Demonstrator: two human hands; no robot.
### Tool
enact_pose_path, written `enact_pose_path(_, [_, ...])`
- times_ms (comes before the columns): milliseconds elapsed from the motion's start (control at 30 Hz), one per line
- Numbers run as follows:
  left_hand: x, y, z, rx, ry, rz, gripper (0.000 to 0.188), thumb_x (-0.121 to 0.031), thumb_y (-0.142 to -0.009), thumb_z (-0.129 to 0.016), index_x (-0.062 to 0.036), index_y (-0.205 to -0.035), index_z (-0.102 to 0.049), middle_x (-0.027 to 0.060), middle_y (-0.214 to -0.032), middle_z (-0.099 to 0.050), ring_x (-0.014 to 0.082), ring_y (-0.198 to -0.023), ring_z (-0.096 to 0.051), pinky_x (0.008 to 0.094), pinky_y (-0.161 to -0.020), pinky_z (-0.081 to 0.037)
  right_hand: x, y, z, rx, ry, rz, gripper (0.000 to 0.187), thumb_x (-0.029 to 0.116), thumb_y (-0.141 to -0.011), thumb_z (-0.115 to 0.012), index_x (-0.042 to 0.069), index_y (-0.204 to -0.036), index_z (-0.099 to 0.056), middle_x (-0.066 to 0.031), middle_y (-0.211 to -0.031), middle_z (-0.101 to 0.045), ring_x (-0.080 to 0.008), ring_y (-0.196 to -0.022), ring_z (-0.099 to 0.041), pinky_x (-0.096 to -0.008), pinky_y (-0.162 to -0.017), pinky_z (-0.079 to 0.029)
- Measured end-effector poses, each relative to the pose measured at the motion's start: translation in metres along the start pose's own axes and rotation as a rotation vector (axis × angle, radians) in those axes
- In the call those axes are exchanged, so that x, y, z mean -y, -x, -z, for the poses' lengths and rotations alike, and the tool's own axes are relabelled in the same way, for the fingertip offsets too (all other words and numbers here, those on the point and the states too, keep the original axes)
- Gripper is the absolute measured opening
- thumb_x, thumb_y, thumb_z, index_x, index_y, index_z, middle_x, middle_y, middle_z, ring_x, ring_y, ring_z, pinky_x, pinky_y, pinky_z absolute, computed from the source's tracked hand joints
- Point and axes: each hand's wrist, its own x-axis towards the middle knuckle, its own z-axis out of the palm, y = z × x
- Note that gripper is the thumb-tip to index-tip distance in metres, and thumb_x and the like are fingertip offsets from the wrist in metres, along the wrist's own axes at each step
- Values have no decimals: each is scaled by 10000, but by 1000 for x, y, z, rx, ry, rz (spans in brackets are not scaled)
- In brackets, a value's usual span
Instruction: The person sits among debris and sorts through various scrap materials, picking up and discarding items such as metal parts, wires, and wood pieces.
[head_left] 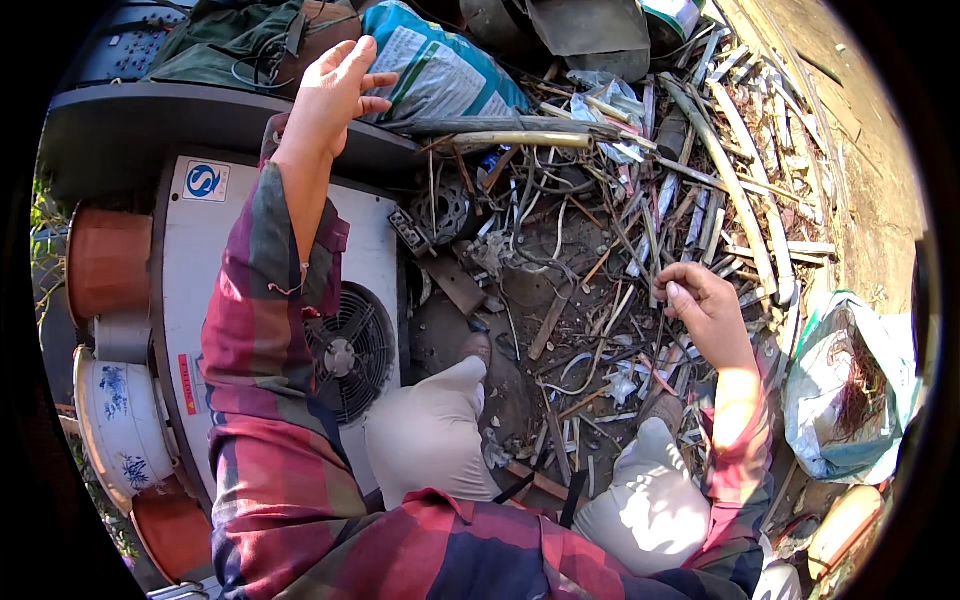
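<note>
My left hand (338, 92) is raised at the upper left with its fingers apart and nothing in them. It is nearest to a blue and white plastic sack (440, 75); whether it touches the sack I cannot tell. At the right, my right hand (708, 312) hangs over the scrap heap with its fingers curled and thumb against them. What it holds, if anything, is too small to make out. Below and around it lie thin wood strips, twigs and plastic scraps. A long pale stick (530, 139) lies across the far side of the heap.
A white metal unit with a round fan grille (350, 353) stands at the left, beside a terracotta pot (108, 262) and a white pot (125, 425). An open woven sack (830, 400) sits at the right. Green cloth (225, 45) lies at the upper left.
</note>
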Motion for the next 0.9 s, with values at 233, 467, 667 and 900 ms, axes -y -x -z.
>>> enact_pose_path(233, [131, 143, 12, 227, -39, 494, 327, -229, -972, -529, 3, -1199, -563, 102, -1012, -675, 109, -739, -630, 184, -527, -455, -43, 14, -46, 39, -267, -196, 195, 106, -949, -524, -11, -1092, -586, -55, -1005, -628, -122, -918, -608, -249, -745, -479])
enact_pose_path(467, [327, 183, -16, 237, -194, 341, 317, -57, -829, -659, 18, -1133, -608, 98, -1011, -672, 179, -901, -649, 292, -771, -515, -88, 33, -90, 266, -204, -267, 200, 141, -958, -514, -5, -1083, -572, -54, -996, -621, -127, -923, -611, -255, -738, -500])
enact_pose_path(667, [330, 161, -74, 501, -816, -465, 649, -157, -701, -766, -41, -1276, -489, 141, -1256, -550, 316, -1279, -418, 436, -1027, -358, -107, 38, -106, 230, -115, -400, 187, 103, -950, -511, -16, -1075, -580, -50, -970, -625, -115, -899, -602, -262, -739, -497])
enact_pose_path(900, [345, 185, -90, 807, -1011, -658, 278, -364, -677, -755, -103, -720, -671, 41, -780, -598, 241, -947, -521, 407, -890, -360, -104, 32, -125, 281, -72, -420, 199, 69, -937, -518, -18, -1098, -595, -54, -960, -637, -117, -882, -589, -262, -743, -482])
